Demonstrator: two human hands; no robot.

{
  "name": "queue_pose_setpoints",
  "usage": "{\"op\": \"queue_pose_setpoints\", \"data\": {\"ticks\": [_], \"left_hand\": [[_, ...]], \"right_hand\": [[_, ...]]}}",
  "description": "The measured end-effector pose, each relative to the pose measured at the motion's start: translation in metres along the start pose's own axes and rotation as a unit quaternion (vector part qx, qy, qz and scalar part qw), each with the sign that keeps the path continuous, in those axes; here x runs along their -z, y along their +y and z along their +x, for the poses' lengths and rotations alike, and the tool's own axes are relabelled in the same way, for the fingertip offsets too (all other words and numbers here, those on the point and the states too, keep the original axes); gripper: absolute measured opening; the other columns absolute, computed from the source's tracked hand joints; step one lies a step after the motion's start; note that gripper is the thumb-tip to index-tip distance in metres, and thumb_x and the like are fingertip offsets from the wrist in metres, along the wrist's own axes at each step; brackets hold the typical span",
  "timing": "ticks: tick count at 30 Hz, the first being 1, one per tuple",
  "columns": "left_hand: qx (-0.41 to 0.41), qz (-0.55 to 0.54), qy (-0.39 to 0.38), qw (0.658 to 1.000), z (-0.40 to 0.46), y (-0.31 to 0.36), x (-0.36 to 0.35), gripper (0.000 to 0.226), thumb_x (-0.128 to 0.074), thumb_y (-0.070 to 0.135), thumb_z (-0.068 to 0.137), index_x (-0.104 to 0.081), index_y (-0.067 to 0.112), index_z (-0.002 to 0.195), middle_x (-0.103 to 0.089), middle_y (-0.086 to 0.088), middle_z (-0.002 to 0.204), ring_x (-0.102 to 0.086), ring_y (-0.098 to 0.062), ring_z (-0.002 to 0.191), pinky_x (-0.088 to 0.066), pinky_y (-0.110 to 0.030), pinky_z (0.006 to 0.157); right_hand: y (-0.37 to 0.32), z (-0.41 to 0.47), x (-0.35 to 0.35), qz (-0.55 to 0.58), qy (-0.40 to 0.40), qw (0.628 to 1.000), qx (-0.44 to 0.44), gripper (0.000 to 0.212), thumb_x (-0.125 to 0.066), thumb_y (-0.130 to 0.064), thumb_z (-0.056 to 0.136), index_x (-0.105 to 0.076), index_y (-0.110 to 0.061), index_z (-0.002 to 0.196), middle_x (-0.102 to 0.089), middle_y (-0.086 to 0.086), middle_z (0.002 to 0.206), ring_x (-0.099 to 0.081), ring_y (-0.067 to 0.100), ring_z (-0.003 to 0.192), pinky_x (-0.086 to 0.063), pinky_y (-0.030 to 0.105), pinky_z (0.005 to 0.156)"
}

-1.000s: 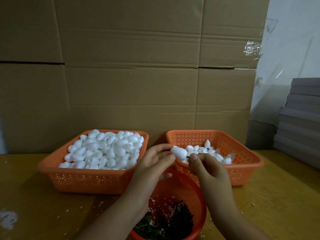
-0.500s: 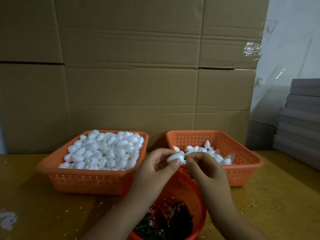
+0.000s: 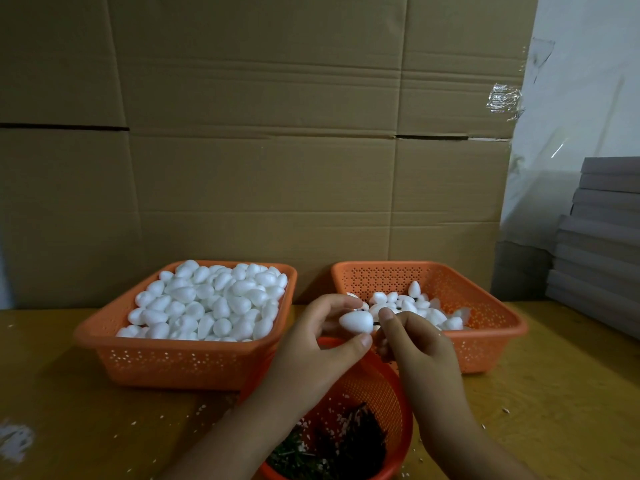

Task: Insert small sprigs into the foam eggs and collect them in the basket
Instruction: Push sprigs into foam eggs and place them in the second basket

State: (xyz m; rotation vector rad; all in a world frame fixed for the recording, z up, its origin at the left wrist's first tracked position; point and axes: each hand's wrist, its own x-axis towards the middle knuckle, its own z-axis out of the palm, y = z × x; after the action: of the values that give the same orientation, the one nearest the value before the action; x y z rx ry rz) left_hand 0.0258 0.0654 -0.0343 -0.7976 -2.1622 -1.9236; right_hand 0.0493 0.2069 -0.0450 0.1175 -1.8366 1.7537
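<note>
My left hand (image 3: 323, 344) pinches a white foam egg (image 3: 356, 321) between thumb and fingers, above the round orange bowl (image 3: 398, 403). My right hand (image 3: 415, 341) pinches a thin dark sprig (image 3: 375, 322) at the egg's right end. The bowl holds a heap of dark green sprigs (image 3: 339, 448). The left orange basket (image 3: 187, 362) is heaped with plain foam eggs (image 3: 207, 303). The right orange basket (image 3: 485, 344) holds a smaller pile of eggs (image 3: 415, 303), some with dark stems showing.
Tall cardboard boxes (image 3: 263, 140) wall off the back of the yellow table (image 3: 62, 410). A stack of grey boards (image 3: 602, 244) stands at the right. White foam crumbs (image 3: 14, 441) lie scattered on the table's left and around the bowl.
Both hands have stayed over the bowl. The egg dipped lower between the fingers half a second ago and now shows clearly again, with the right hand's fingertips at its right end.
</note>
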Motion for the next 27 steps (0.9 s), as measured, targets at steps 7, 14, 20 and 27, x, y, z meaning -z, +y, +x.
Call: {"op": "queue_pose_setpoints", "data": {"ticks": [7, 14, 20, 27], "left_hand": [[-0.007, -0.009, 0.021, 1.0, 0.0007, 0.0011, 0.0015, 0.018, -0.07, 0.015, 0.088, -0.069, 0.021, 0.104, -0.073, 0.011, 0.104, -0.066, -0.001, 0.101, -0.05, -0.017, 0.086], [0.014, -0.002, 0.027, 1.0, 0.0012, -0.0001, 0.0018, 0.021, -0.07, 0.027, 0.086, -0.067, 0.029, 0.107, -0.073, 0.008, 0.104, -0.067, -0.003, 0.1, -0.051, -0.027, 0.091], [0.019, 0.002, 0.008, 1.0, 0.0015, 0.0006, 0.0017, 0.043, -0.072, 0.035, 0.071, -0.059, 0.037, 0.112, -0.068, 0.009, 0.11, -0.065, 0.0, 0.101, -0.052, -0.023, 0.09], [0.01, 0.003, 0.002, 1.0, 0.0011, 0.0012, 0.0008, 0.04, -0.071, 0.032, 0.07, -0.062, 0.034, 0.109, -0.068, 0.009, 0.107, -0.065, -0.002, 0.098, -0.052, -0.023, 0.088]], "right_hand": [[-0.0035, -0.003, -0.0003, 0.03, -0.028, 0.999, 0.01, 0.016, -0.063, -0.02, 0.088, -0.068, -0.019, 0.073, -0.06, 0.002, 0.064, -0.054, 0.005, 0.062, -0.045, 0.018, 0.06], [-0.0054, -0.0036, -0.0008, 0.02, -0.035, 0.999, 0.009, 0.016, -0.063, -0.014, 0.089, -0.068, -0.015, 0.073, -0.058, 0.013, 0.068, -0.053, 0.01, 0.064, -0.044, 0.022, 0.061], [-0.0027, -0.0015, 0.0, 0.032, -0.013, 0.999, -0.005, 0.033, -0.061, -0.017, 0.091, -0.057, -0.004, 0.061, -0.054, 0.002, 0.057, -0.05, 0.009, 0.058, -0.042, 0.018, 0.058], [-0.0021, -0.0019, 0.001, 0.034, -0.011, 0.999, -0.018, 0.041, -0.058, -0.024, 0.092, -0.054, -0.002, 0.057, -0.05, 0.003, 0.055, -0.049, 0.008, 0.056, -0.041, 0.019, 0.056]]}}
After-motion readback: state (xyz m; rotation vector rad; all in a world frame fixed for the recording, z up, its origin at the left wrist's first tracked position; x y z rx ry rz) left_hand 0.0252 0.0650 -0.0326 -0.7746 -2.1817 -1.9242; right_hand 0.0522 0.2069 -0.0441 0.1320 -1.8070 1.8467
